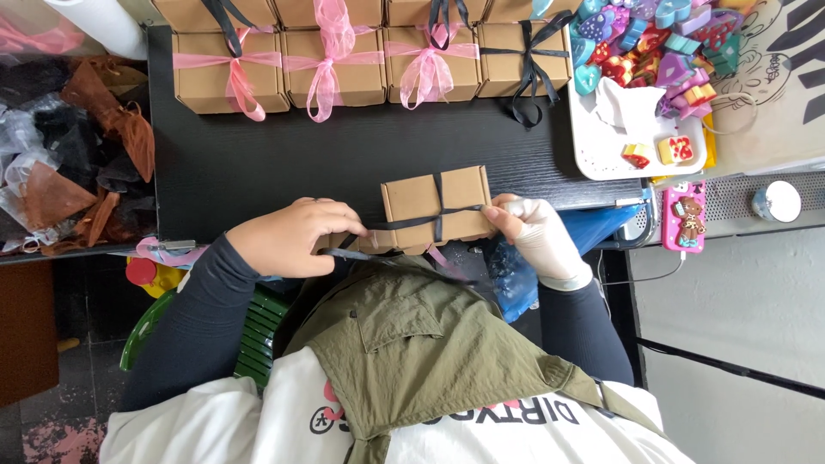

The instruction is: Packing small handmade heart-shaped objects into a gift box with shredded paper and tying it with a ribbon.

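A small brown cardboard box (436, 203) sits at the near edge of the black wood-grain bench (284, 163), already crossed by a narrow black ribbon (438, 216). The left hand (292, 238) is closed in a pinch on the ribbon's left run, and the right hand (540, 234), in a pale glove, is closed on the end at the box's right side. The step in hand looks like drawing the ribbon taut for a knot. It probably goes best with both ends pulled evenly and level, so the crossing stays centred on the lid and the band lies flat, not twisted. The box looks light and could slide off the edge, so a finger pressing it down would help. A row of tied boxes with pink and black bows (369, 64) at the far side shows the look to match.
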